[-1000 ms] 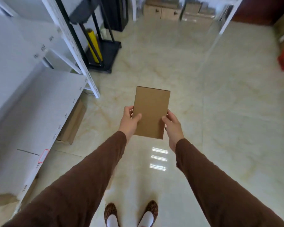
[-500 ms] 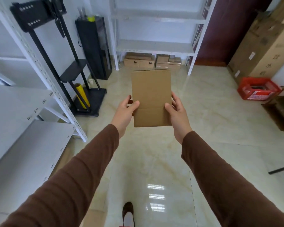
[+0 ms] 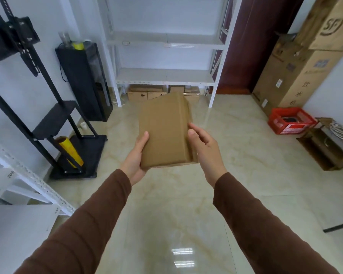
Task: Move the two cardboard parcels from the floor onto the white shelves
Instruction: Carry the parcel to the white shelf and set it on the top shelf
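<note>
A plain brown cardboard parcel (image 3: 163,131) is held out in front of me above the floor, tilted with its far end up. My left hand (image 3: 136,157) cups its near left corner from below, thumb on top. My right hand (image 3: 203,149) grips its right side. White shelves (image 3: 164,75) stand against the far wall straight ahead. Another white shelf unit (image 3: 18,228) runs along my near left. I cannot tell which of the boxes in view is the second parcel.
Several cardboard boxes (image 3: 145,92) sit under the far shelves. A black stand (image 3: 53,123) with a yellow roll (image 3: 70,152) and a black cabinet (image 3: 85,82) line the left wall. Big cartons (image 3: 297,72), a red crate (image 3: 291,122) and a wooden crate (image 3: 327,145) stand at right.
My view has lifted from the floor towards the far shelves. The parcel has risen with both hands and tilted flatter, its right side face now showing.
</note>
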A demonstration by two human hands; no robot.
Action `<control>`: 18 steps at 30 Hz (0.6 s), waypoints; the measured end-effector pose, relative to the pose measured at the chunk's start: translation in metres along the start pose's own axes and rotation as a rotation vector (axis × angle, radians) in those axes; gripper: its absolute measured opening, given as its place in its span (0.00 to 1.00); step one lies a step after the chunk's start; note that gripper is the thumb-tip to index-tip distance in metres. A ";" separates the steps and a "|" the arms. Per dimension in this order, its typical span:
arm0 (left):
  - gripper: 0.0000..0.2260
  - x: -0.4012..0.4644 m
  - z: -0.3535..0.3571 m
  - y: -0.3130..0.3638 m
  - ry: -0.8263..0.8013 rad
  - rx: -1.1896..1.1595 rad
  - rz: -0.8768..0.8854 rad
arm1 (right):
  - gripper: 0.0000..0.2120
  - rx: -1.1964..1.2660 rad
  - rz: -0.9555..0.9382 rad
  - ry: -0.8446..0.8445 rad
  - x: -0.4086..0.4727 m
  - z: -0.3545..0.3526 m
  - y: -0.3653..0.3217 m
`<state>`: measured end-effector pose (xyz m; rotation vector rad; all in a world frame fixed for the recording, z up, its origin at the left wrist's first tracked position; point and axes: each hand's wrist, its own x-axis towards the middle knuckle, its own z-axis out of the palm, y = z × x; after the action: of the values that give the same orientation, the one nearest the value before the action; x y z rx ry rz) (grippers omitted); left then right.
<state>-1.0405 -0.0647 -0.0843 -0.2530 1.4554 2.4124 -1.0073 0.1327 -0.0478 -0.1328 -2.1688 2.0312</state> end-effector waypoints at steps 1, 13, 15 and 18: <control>0.15 0.014 0.000 0.003 0.000 -0.047 -0.044 | 0.17 -0.047 -0.044 0.014 0.012 0.000 -0.001; 0.26 0.234 0.037 0.061 -0.176 -0.110 -0.287 | 0.17 -0.299 -0.181 0.078 0.251 -0.024 0.016; 0.26 0.269 0.047 0.081 -0.183 -0.051 -0.283 | 0.17 -0.175 -0.088 0.064 0.300 -0.031 0.016; 0.29 0.314 0.054 0.111 -0.178 0.003 -0.269 | 0.17 -0.003 0.077 -0.010 0.371 -0.031 0.015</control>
<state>-1.3724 -0.0110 -0.0636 -0.2126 1.2591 2.1583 -1.3666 0.2303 -0.0384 -0.2097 -2.2055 2.0740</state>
